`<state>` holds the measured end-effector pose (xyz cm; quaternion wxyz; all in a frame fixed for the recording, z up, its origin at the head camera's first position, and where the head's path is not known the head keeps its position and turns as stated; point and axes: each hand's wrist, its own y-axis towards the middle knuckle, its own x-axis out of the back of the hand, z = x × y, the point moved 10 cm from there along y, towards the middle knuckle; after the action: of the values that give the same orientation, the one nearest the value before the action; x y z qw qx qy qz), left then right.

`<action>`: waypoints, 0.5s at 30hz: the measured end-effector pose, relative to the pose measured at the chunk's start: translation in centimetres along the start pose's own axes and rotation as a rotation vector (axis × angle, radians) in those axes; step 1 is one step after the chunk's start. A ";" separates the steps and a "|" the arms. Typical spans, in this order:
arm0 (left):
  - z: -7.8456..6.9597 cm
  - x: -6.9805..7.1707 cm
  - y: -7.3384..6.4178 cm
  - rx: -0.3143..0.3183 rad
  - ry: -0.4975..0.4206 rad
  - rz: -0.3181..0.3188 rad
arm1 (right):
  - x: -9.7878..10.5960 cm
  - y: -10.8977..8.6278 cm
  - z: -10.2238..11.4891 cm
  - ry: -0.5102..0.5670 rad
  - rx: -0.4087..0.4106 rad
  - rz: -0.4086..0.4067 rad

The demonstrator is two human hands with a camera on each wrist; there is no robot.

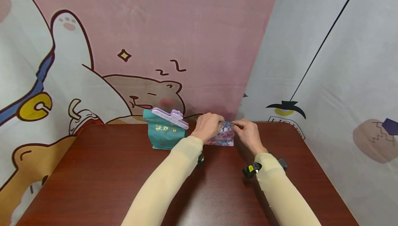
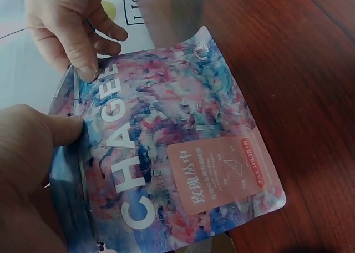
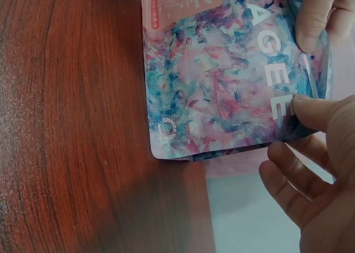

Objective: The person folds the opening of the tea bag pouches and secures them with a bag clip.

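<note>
A pink and blue paint-patterned tea pouch (image 1: 223, 138) stands near the table's back edge, with white "CHAGEE" lettering and a pink label (image 2: 216, 175). Its top edge is between both hands. My left hand (image 1: 207, 126) pinches the top on the left, its thumb (image 2: 66, 130) lying across the front below the fold. At the other end of that edge, my right hand (image 1: 249, 135) pinches the pouch between thumb (image 3: 313, 110) and fingers. In the right wrist view, its other fingers are loosely bent under the pouch's side. The pouch's inside is hidden.
Just left of the pouch stands a teal bag (image 1: 164, 136) with gold characters, a lilac sealing clip (image 1: 170, 118) slanting across its top. Both are on a dark red-brown wooden table (image 1: 109, 177). Behind hangs a cartoon-printed cloth (image 1: 211, 46), close to the table's back edge.
</note>
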<state>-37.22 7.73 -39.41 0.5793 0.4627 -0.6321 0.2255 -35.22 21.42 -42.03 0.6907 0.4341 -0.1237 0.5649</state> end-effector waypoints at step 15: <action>0.2 -0.4 -0.1 -0.023 -0.019 0.046 | -0.4 -0.3 -0.4 0.048 0.001 0.097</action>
<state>-37.24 7.64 -39.88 0.5731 0.4434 -0.6506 0.2272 -35.21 21.47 -42.66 0.6652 0.4140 -0.1277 0.6081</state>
